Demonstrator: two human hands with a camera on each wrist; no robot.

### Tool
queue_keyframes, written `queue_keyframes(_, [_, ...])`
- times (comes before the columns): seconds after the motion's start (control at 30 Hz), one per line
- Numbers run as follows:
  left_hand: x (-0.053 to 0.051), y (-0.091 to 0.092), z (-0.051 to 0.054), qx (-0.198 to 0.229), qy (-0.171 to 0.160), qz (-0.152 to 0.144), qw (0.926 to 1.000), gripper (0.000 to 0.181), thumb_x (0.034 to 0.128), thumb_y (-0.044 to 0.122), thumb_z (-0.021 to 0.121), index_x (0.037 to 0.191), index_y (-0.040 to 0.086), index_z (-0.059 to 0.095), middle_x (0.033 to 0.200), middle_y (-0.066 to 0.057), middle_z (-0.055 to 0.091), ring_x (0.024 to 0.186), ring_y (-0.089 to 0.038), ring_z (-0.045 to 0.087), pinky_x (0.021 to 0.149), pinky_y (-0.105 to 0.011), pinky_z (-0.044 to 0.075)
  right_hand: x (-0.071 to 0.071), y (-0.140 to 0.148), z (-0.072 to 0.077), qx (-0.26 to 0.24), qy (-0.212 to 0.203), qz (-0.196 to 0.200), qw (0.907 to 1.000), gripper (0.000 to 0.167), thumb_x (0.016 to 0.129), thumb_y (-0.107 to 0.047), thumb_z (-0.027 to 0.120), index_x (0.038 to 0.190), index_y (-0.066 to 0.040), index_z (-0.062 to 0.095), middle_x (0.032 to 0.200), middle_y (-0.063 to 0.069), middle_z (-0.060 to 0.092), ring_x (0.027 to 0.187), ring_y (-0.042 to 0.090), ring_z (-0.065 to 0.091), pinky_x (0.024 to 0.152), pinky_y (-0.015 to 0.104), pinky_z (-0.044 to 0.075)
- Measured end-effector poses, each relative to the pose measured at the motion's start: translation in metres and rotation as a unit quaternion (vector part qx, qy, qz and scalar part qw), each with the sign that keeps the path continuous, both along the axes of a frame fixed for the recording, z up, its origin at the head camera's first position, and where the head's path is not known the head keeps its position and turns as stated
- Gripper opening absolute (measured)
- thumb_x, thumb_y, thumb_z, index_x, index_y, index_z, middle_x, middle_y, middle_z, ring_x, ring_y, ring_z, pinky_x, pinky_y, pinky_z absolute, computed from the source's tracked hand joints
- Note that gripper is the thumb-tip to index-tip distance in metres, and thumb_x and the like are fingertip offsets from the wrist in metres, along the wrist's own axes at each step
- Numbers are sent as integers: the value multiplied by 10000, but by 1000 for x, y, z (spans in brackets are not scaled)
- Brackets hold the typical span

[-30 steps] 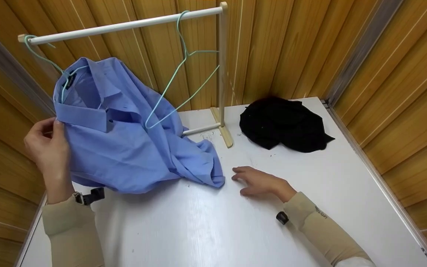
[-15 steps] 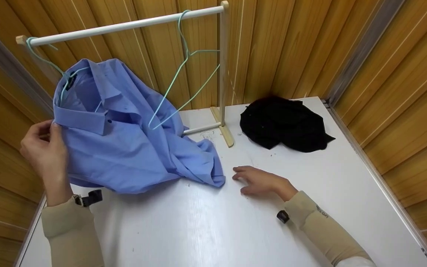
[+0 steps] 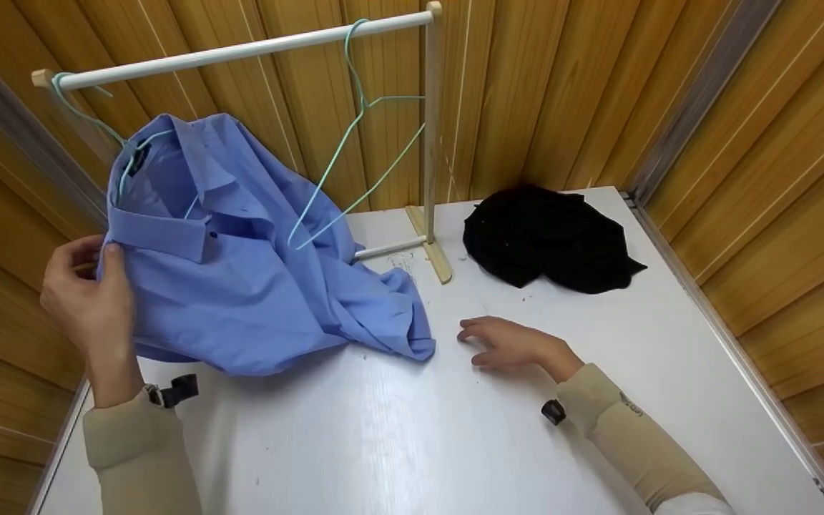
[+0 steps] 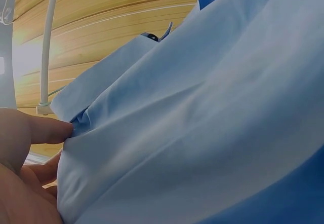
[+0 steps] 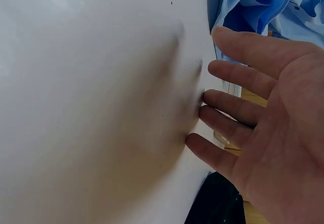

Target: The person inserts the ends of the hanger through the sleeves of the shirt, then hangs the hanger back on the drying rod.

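Observation:
A blue collared shirt point(image 3: 233, 293) hangs by its neck from a mint-green hanger point(image 3: 86, 114) at the left end of the rack's bar. My left hand point(image 3: 90, 293) pinches the shirt's shoulder just below the collar, thumb in front; in the left wrist view the cloth point(image 4: 167, 122) fills most of the picture. The other fingers are partly behind the cloth. My right hand point(image 3: 512, 343) is low over the white table with its fingers spread, holding nothing, right of the shirt's sleeve point(image 3: 401, 322). In the right wrist view its palm point(image 5: 288, 117) shows, fingertips close to the tabletop.
A second mint-green hanger point(image 3: 362, 107) hangs bare near the right end of the white bar point(image 3: 240, 48). The rack's wooden foot point(image 3: 429, 247) stands on the white table point(image 3: 355, 443). A crumpled black garment point(image 3: 548, 239) lies at the back right. Wood-panelled walls enclose the table.
The left hand stays on the shirt's shoulder and has dropped slightly. The bare hanger and the collar shifted a little. My right hand has moved slightly to the right, away from the sleeve.

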State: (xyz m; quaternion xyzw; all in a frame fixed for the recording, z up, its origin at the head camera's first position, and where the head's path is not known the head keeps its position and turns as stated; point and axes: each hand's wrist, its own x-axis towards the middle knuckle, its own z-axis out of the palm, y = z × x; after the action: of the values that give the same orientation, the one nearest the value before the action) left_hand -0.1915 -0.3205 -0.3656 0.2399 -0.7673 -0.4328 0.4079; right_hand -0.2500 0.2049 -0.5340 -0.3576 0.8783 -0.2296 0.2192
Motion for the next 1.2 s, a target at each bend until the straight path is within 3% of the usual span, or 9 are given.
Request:
queue_keyframes(0.27, [4,6,-4,-29,61,68,10000,223,975,175,682,1159,63,739,979,137,560,884,-17,505,814,-211,367,-11,13,5,-7,262,-270,9993,417,955,-150,688,1325,31,620,1455,257,516,1392,429,432,1157,553,301])
queue_keyframes(0.4, [6,11,-8,-148,152,101,9997,253,981,156,677,1190,26,729,1008,149,521,907,-10,490,822,-220,370,-17,19,8,-180,493,-649,9965,381,960,-132,690,1290,50,634,1365,226,590,1331,403,501,1128,542,349])
queue_keyframes(0.73, [11,19,-19,-563,767,152,9953,224,976,108,668,1158,7,750,1029,216,436,1033,-29,507,904,-212,413,-31,36,11,-576,1035,-1698,9783,319,954,-91,703,1233,55,651,1290,228,623,1285,415,528,1103,544,374])
queue_keyframes(1.0, [17,26,-26,-1303,1286,123,9830,206,982,129,650,1059,-31,752,1034,271,412,1073,-10,445,946,-244,389,-40,45,15,-782,1429,-2164,9626,369,956,-62,698,1274,104,611,1312,280,588,1241,438,538,1058,553,411])
queue_keyframes(1.1, [17,31,-29,-1435,1417,12,9795,181,967,115,668,1027,-31,757,1022,178,512,1048,-51,470,929,-270,377,-43,48,17,-781,1487,-2335,9578,395,951,-62,698,1291,110,593,1333,297,567,1258,450,517,1069,555,395])
queue_keyframes(1.2, [17,36,-33,-1623,1457,-187,9757,167,953,103,681,1012,-36,752,1012,-58,609,1045,-198,519,917,-333,365,-46,50,19,-789,1569,-2446,9536,422,947,-60,697,1308,120,571,1355,318,540,1282,464,491,1087,559,374])
